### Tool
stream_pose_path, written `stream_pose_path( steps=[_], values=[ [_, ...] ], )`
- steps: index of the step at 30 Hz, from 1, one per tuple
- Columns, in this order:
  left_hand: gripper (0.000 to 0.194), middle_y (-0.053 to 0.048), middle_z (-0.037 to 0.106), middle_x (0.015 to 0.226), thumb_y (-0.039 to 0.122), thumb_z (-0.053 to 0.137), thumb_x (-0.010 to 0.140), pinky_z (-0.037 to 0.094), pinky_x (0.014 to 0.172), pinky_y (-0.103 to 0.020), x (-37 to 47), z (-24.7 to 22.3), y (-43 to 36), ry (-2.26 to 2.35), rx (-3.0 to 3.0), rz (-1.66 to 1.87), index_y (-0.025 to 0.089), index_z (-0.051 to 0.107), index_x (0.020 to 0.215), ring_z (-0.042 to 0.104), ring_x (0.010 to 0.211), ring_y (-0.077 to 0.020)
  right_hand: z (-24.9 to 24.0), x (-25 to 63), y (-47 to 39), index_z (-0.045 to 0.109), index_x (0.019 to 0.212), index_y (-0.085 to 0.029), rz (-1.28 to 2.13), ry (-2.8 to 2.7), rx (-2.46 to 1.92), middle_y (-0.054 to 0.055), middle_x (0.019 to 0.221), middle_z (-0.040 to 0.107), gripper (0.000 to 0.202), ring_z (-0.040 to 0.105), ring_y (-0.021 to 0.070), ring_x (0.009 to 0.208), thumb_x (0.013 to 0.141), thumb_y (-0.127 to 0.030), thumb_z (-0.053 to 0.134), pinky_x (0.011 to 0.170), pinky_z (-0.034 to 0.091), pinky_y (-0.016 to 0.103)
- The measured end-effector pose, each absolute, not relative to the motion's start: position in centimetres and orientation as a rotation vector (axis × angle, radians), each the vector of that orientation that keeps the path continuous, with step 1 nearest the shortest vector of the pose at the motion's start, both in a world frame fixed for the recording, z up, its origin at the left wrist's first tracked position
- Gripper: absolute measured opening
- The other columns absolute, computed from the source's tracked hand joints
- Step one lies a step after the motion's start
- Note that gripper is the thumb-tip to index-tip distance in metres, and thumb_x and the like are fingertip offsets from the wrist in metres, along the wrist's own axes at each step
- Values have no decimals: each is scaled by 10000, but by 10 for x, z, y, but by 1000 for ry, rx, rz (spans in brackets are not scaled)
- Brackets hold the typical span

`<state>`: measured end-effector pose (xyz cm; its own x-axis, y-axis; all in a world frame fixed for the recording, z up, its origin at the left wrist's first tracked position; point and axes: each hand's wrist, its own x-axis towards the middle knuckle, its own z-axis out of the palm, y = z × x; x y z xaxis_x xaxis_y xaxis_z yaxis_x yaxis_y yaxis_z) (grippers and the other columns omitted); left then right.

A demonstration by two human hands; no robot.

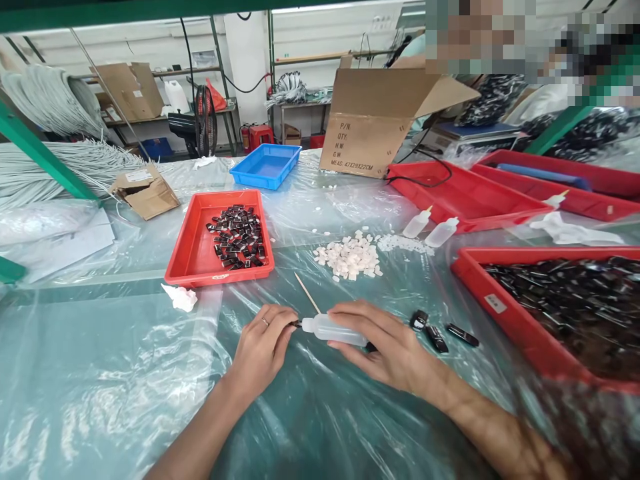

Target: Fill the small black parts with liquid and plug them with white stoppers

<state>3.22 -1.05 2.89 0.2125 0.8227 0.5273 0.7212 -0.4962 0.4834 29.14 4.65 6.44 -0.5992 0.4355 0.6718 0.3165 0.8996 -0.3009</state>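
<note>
At the far left, bundles of white cords (60,160) lie over the bench edge, with a torn cardboard piece (145,192) beside them on the plastic-covered table (100,387). Next comes a red tray (190,250) holding a loose heap of small dark parts (237,237), and a crumpled white scrap (180,297) lies just in front of its near corner. The left hand (260,350) rests on the sheet with fingers curled in, pinching a small dark piece (296,324) at its fingertips, right against the nozzle of a squeeze bottle (333,329). A thin wooden stick (307,293) lies just behind the bottle. The right hand (385,343) is closed around the bottle's body, holding it on its side and pointing left. Beyond them sits a pile of small white pieces (350,257). Right of the right hand, three dark parts (440,333) lie loose on the sheet, near a large red tray (495,307) full of similar dark parts.
</note>
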Motion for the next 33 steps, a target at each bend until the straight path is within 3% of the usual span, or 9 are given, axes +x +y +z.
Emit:
stream_pose_path(
  steps=[4,8,11,15,19,23,27,30,33],
  values=[
    [194,-79,798,1104,157,535,1097,641,887,-380,32,28,-11,1499,2319,1144,262,656,1205,743,1027,-227,65,292,40,568,1536,-327,-57,-2297,-557,76,1179,841,548,845,277,983,1015,-231,708,898,748,424],
    [178,-75,797,1091,150,533,1098,630,879,-355,32,29,-11,1509,2354,1127,251,642,1197,726,1013,-211,66,292,33,645,1458,-319,-234,-2344,-524,54,1147,861,459,850,258,910,1016,-205,691,830,748,374],
    [183,-68,801,1086,135,548,1090,627,880,-340,33,30,-11,1504,2378,1132,248,640,1202,723,1011,-203,67,291,33,658,1427,-282,-207,-2331,-524,75,1164,854,417,844,266,954,1018,-200,678,876,742,394],
    [180,-58,801,1088,137,558,1084,635,870,-331,34,30,-11,1498,2369,1157,254,640,1192,742,1012,-201,67,289,41,669,1376,-280,167,-2229,-568,95,1181,815,391,820,260,989,994,-215,717,877,723,402],
    [179,-57,805,1150,155,577,1078,650,878,-315,33,30,-12,1469,2281,1186,269,617,1210,772,1029,-191,68,287,54,735,1138,-257,858,-1935,-765,58,1041,794,201,769,220,881,963,-348,775,706,637,316],
    [161,-27,812,1101,204,624,1066,661,810,-285,34,29,-15,1386,2154,1205,298,646,1196,769,890,-159,63,285,65,774,1015,-213,1452,-1523,-911,34,919,744,375,664,164,781,881,-557,838,670,512,258],
    [106,0,788,966,311,773,988,667,697,-271,43,24,-16,1317,1741,1324,293,733,1085,716,759,-143,56,282,67,789,994,-209,1621,-1355,-921,7,861,683,469,554,122,726,807,-629,885,649,406,235],
    [243,-10,768,910,384,877,892,646,553,-254,51,20,-15,1215,1304,1390,269,769,1077,686,694,-143,54,281,65,796,991,-217,1602,-1364,-916,18,896,709,454,591,141,777,803,-618,894,681,426,243],
    [441,-17,742,913,386,964,784,638,511,-246,55,20,-12,1167,1037,1416,267,768,1161,698,788,-178,56,282,61,797,984,-229,1554,-1407,-913,25,913,736,411,635,160,808,802,-581,905,724,483,257]
  ],
)
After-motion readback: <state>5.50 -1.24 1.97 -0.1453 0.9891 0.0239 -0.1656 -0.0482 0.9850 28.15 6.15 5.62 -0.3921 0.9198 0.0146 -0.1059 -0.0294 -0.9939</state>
